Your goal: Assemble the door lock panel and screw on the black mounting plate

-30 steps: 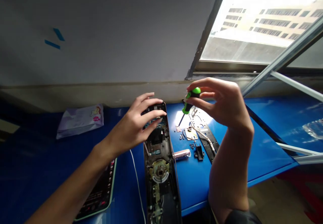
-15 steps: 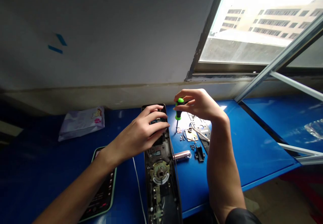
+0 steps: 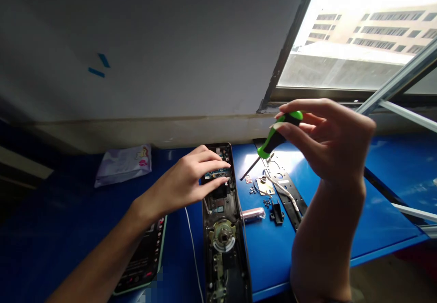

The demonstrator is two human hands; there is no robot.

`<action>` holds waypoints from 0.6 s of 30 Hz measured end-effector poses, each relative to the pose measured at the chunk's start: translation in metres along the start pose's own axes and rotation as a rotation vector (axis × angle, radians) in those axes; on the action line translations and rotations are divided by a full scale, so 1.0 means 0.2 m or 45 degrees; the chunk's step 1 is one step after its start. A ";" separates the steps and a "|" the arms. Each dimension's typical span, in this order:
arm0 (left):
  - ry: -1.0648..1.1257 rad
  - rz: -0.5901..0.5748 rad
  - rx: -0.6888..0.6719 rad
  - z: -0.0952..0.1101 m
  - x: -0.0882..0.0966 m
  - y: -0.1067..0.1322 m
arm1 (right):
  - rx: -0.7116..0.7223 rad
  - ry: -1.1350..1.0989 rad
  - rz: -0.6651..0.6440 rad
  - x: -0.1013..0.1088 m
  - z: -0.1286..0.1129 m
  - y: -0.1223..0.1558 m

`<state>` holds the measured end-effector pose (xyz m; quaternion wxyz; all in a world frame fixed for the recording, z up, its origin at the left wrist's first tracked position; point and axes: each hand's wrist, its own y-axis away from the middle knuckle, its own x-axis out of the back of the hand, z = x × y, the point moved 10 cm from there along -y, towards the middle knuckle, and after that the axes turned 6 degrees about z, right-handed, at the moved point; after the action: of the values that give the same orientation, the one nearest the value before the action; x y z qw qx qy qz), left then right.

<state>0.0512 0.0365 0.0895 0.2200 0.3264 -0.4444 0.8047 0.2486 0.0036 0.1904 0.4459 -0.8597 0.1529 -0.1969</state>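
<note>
My right hand [image 3: 324, 134] grips a green-and-black screwdriver [image 3: 269, 141] by its handle, in the air right of the opened device. Its dark shaft slants down to the left. My left hand [image 3: 201, 173] reaches over the upper end of a long dark lock housing [image 3: 223, 212], fingers apart. A blue-green circuit board [image 3: 218, 174] shows under those fingers; whether they press on it I cannot tell. Lower in the housing sits a round brass-coloured mechanism [image 3: 223, 235] with a square centre hole.
Right of the housing lie small screws [image 3: 266, 203], a black plastic bracket [image 3: 277, 213], a pinkish wrapped cylinder [image 3: 253, 214] and a black metal plate [image 3: 290, 194] with a white cable. At left are a phone [image 3: 143, 257] and a lilac packet [image 3: 123, 164]. A thin white cord [image 3: 193, 244] runs beside the housing.
My right hand has lifted the screwdriver up and to the right, and it now tilts more. The fingers of my left hand have shifted, leaving more of the circuit board visible. The view has turned slightly left.
</note>
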 end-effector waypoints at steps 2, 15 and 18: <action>0.030 -0.019 -0.007 0.01 -0.01 0.00 | 0.050 -0.047 0.172 0.06 -0.07 0.01; -0.032 0.000 -0.136 0.07 -0.01 0.00 | 0.104 -0.168 0.335 0.06 -0.14 0.01; -0.073 0.016 -0.201 0.09 -0.01 0.01 | 0.121 -0.184 0.357 0.07 -0.14 0.01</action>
<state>0.0573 0.0209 0.0941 0.2272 0.3283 -0.5146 0.7588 0.2473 -0.0228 0.2063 0.5191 -0.8197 0.2293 -0.0773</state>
